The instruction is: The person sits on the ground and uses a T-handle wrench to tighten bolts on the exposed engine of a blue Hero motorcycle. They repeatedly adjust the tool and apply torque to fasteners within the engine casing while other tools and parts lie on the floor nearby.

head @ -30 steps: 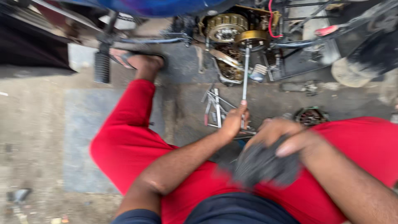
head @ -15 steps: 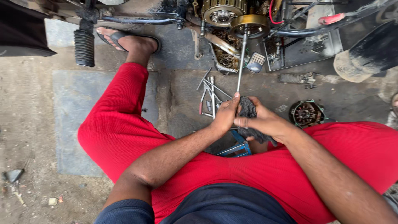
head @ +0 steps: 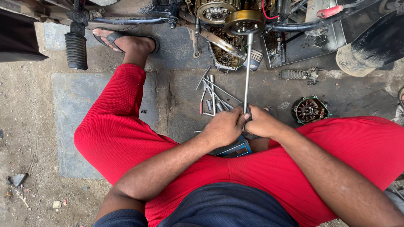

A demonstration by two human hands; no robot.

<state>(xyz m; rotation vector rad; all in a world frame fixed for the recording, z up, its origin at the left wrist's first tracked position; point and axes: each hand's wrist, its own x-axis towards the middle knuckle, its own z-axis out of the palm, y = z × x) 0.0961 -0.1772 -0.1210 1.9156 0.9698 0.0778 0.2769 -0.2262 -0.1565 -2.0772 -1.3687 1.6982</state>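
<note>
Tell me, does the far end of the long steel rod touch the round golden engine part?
Touching. The head view shows the long steel rod running up from both hands and its tip meeting the lower rim of the round golden engine part, with no gap visible.

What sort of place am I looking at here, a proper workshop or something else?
Most likely a roadside or open-air motorcycle repair spot. An opened engine sits above bare concrete ground, loose hand tools lie scattered on it, and both hands, left hand and right hand, grip a long tool shaft.
</note>
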